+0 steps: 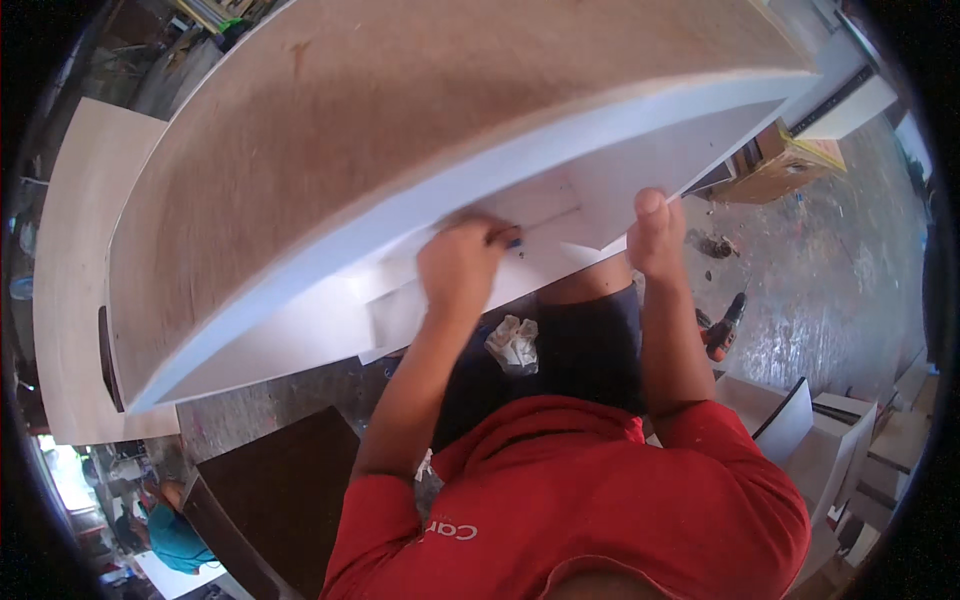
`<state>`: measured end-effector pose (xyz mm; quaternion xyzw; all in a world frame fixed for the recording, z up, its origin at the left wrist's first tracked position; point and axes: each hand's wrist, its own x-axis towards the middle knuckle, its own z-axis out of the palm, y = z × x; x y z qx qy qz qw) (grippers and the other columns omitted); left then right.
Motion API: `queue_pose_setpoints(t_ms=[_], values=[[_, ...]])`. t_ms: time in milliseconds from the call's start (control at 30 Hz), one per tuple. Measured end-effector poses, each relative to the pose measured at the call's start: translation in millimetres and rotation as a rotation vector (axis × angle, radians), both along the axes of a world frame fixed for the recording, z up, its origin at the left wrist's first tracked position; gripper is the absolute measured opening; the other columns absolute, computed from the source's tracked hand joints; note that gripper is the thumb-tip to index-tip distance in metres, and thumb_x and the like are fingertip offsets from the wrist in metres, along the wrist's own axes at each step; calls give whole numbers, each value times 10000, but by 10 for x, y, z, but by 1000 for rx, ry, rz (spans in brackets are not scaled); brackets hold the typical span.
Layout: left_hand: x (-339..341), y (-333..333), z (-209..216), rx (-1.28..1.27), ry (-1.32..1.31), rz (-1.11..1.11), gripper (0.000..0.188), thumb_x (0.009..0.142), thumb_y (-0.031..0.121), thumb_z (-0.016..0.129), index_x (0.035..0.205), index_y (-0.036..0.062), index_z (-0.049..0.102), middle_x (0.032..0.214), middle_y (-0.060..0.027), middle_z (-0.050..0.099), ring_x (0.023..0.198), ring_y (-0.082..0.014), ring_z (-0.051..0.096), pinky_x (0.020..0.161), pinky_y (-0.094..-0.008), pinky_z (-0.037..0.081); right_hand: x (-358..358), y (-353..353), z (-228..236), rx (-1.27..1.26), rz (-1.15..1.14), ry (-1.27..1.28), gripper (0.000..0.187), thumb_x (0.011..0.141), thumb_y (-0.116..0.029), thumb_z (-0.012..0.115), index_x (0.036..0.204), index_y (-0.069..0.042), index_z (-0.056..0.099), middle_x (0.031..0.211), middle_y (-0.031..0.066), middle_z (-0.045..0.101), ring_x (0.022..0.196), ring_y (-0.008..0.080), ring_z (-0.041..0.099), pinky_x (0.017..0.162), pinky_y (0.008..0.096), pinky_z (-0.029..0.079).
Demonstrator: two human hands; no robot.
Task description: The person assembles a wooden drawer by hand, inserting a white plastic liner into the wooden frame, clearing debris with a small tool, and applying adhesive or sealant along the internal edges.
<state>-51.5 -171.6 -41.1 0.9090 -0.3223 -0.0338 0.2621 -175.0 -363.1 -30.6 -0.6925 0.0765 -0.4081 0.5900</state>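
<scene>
A large cabinet [300,140] lies before me, its bare wooden panel facing up and its white inside opening toward me. My left hand [462,262] reaches into the white inside, fingers closed and blurred. A small dark thing with a blue end [514,242] shows at those fingers; its kind is not clear. A thin line runs across the white panel [555,205] beyond the fingers. My right hand [655,237] is closed on the cabinet's right edge, thumb on top, other fingers mostly hidden.
An orange and black cordless drill [726,328] lies on the floor at right, with a cardboard box [770,172] farther off. Crumpled white paper [513,344] is below the cabinet. A dark brown panel [285,500] stands lower left, near a person in teal [178,538]. White cabinet parts [820,440] stand lower right.
</scene>
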Motion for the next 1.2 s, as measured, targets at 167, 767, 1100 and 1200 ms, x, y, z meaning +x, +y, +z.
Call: queue_pose_setpoints(t_ms=[167,767,1100,1200], values=[[172,905,4,-112,78,168,208,850,239,803,917,45,775,822,-91,752,666,-164,695,638,-291,524,84,29,71,-25,-26,-19,778,941,-635,577,1291,58,538,1186,120,614,1096,222,565,963,374,439],[-540,759,-86,128,-235,-153,931,883,416,718,1544,-39,246,1479,-252,358,1403,-405,336,1228,-598,107,150,103,197,106,9,-13,648,989,-479,609,1382,23,489,1242,93,592,1153,181,533,1011,346,408],[-699,55,-127,53,-251,-207,964,808,432,784,1490,-70,323,1370,-233,379,1356,-416,337,1189,-664,155,112,50,81,97,38,0,596,988,-438,619,1344,26,504,1196,73,597,1084,158,532,965,327,418],[-707,-211,-170,-48,-255,-224,952,782,392,802,1467,-81,340,1363,-242,391,1345,-422,356,1180,-670,170,144,88,106,90,10,-29,587,987,-446,616,1324,24,518,1182,75,601,1075,160,535,958,333,425]])
